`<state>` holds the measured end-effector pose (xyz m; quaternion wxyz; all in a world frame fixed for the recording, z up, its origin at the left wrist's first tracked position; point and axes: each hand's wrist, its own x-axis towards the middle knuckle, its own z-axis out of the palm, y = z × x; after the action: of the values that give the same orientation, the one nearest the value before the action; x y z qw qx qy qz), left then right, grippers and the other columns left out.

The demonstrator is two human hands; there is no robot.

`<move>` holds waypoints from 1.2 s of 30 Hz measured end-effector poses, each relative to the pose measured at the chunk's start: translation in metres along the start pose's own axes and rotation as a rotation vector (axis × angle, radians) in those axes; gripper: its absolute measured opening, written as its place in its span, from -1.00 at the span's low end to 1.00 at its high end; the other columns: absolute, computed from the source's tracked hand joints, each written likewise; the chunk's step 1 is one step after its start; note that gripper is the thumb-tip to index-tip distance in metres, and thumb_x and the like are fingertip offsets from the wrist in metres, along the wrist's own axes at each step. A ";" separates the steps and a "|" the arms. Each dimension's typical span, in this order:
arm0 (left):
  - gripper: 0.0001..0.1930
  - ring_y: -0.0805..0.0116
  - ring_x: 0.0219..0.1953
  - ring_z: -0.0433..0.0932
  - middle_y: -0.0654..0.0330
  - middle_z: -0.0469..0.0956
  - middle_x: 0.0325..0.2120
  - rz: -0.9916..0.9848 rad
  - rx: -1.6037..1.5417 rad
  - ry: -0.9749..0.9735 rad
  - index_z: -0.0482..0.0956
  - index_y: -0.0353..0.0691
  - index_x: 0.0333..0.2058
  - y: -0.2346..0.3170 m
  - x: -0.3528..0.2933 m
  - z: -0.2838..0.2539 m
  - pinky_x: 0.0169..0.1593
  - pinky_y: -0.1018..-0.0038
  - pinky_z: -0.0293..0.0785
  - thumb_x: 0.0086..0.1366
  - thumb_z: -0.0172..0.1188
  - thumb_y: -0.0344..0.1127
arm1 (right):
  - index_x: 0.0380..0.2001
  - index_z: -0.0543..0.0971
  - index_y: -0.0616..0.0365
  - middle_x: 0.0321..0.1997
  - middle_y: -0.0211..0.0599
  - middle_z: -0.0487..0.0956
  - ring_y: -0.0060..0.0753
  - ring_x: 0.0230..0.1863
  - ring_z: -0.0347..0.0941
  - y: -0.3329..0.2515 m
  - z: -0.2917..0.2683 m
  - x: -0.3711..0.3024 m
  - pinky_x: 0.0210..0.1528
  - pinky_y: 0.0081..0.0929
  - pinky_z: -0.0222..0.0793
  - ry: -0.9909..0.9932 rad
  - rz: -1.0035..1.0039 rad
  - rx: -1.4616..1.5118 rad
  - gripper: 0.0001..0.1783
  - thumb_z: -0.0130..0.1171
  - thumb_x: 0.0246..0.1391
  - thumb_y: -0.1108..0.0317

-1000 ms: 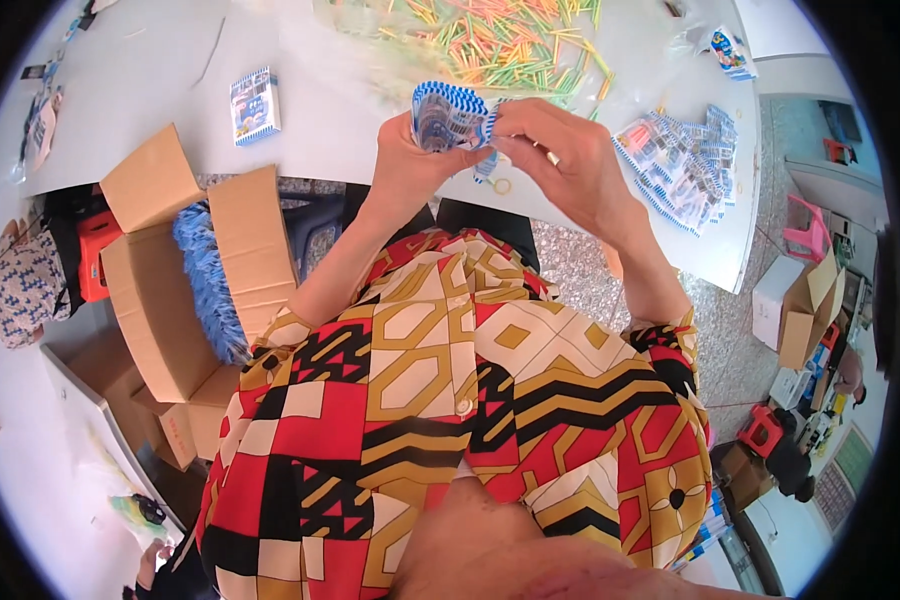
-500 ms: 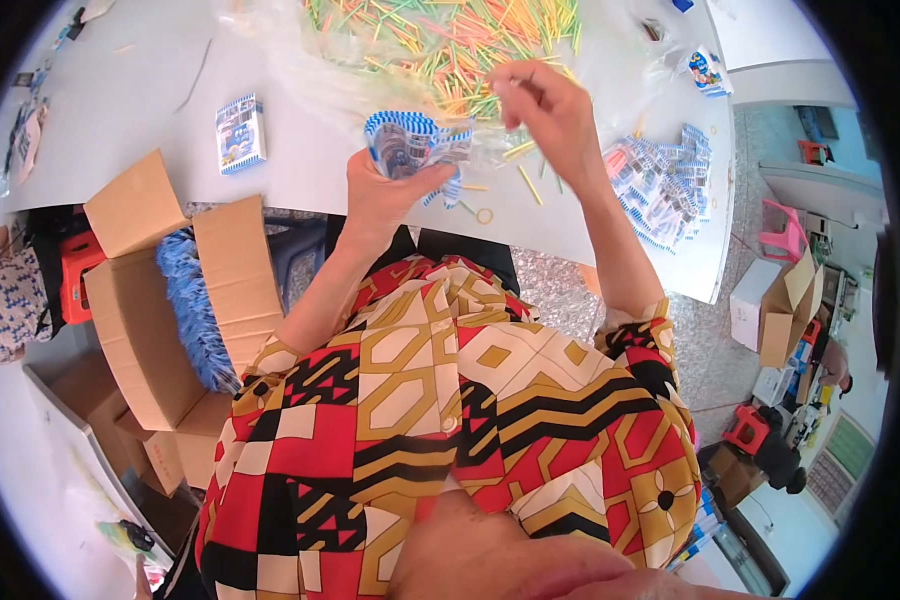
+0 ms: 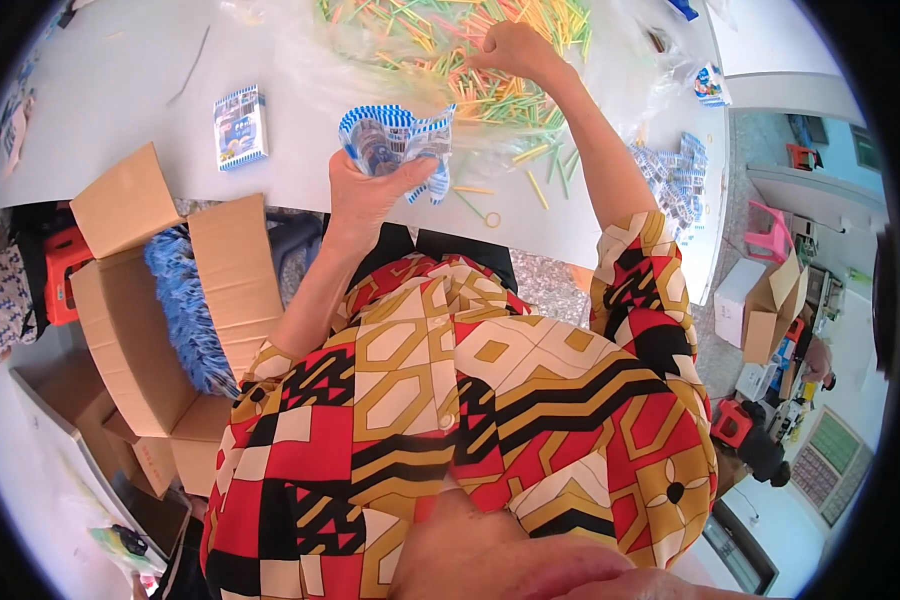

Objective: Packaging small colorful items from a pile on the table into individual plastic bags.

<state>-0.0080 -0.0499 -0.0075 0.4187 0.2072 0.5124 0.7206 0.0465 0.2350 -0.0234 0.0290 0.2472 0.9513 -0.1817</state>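
Observation:
In my left hand (image 3: 365, 200) is a stack of blue-and-white printed plastic bags (image 3: 395, 135), fanned at the top, with my fingers and thumb closed round its lower part. My right hand (image 3: 515, 50) is over a heap of thin straw-like sticks (image 3: 440, 70) in green, yellow and orange-pink. Its fingers are curled down at the heap; what they pinch, if anything, is hidden. Clear plastic sheeting (image 3: 320, 65) lies under and around the heap. A few loose sticks (image 3: 537, 188) and a rubber band (image 3: 492, 220) lie near the table's front edge.
A blue-and-white packet (image 3: 240, 128) lies on the white table (image 3: 150, 110) to the left. Several printed bags (image 3: 675, 175) are piled at the right, behind my forearm. An open cardboard box (image 3: 135, 340) with a fluffy blue thing (image 3: 185, 310) stands at lower left. A pink stool (image 3: 770, 230) is beyond.
My right hand has moved up and away from beside the bags onto the stick heap. My left hand, with the bags, has shifted slightly left, and the bags are spread wider.

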 end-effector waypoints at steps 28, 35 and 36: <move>-0.67 0.62 -0.43 0.46 0.21 0.59 -0.48 0.137 -0.050 -0.091 0.54 -0.39 -0.34 -0.013 -0.012 -0.004 -0.30 0.59 0.42 -0.14 0.37 -0.41 | -0.54 0.43 0.32 -0.54 -0.03 0.47 -0.11 -0.48 0.42 -0.007 0.007 0.016 -0.40 -0.30 0.29 -0.188 -0.183 -0.285 -0.78 0.14 -0.26 0.37; -0.69 0.63 -0.37 0.44 0.27 0.57 -0.43 0.200 0.095 -0.089 0.55 -0.35 -0.30 -0.014 -0.008 -0.002 -0.27 0.62 0.42 -0.07 0.35 -0.42 | -0.51 0.44 0.25 -0.51 0.00 0.47 0.02 -0.43 0.42 0.004 0.020 0.016 -0.38 -0.17 0.28 -0.100 -0.107 -0.236 -0.76 0.14 -0.27 0.32; -0.71 0.60 -0.42 0.45 0.28 0.57 -0.46 0.198 0.008 -0.079 0.55 -0.33 -0.32 -0.012 -0.008 -0.001 -0.30 0.59 0.43 -0.07 0.35 -0.39 | -0.51 0.44 0.23 -0.51 -0.02 0.47 0.01 -0.42 0.42 0.009 0.021 0.016 -0.38 -0.17 0.28 -0.120 -0.098 -0.214 -0.75 0.15 -0.27 0.29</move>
<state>-0.0001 -0.0556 -0.0175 0.3645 0.2866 0.4752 0.7477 0.0361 0.2426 -0.0481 0.1030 0.1848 0.9728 -0.0945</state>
